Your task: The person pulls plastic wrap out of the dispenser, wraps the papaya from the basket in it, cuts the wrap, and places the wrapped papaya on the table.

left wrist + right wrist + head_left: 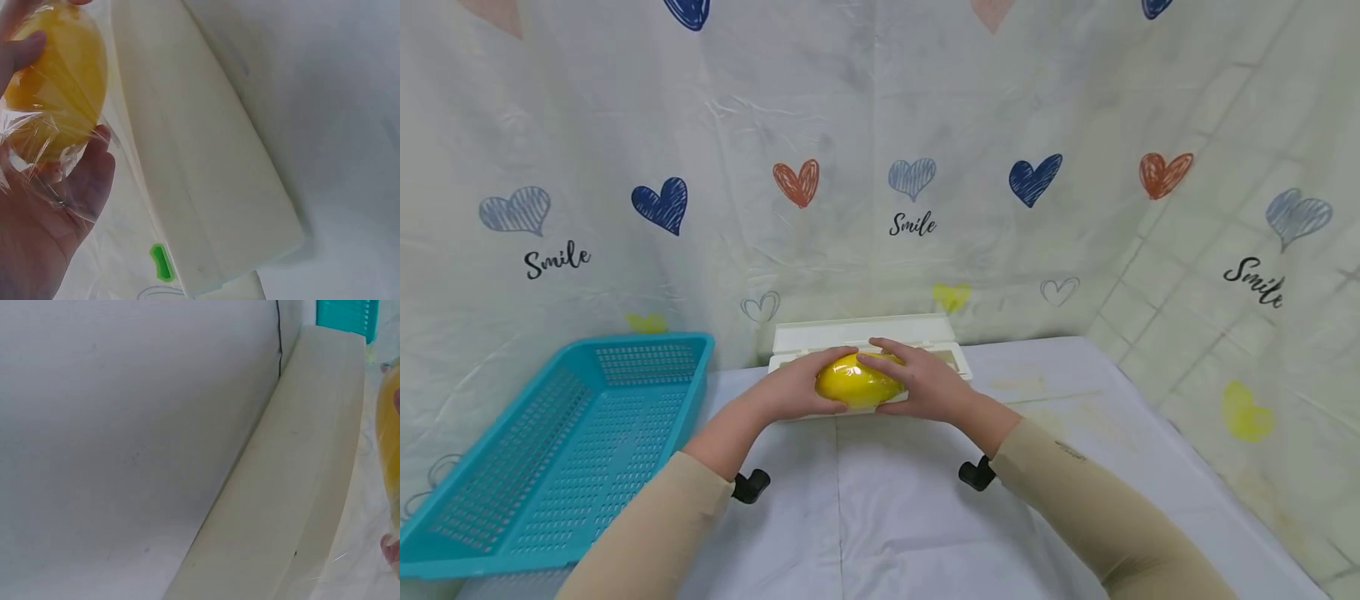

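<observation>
A smooth, oval yellow fruit, like a mango, is held up between both hands with clear cling film around it. My left hand grips its left end; in the left wrist view loose film bunches between fruit and palm. On the other end, my right hand holds with fingers over the top and thumb below. Just beneath the hands lies a long white cling film dispenser, its lid raised at the back. A green slider shows on the dispenser in the left wrist view.
A turquoise plastic basket stands at the table's left side. White cloth covers the table, and a curtain printed with hearts hangs close behind the dispenser. Black wrist-camera mounts stick out from both sleeves.
</observation>
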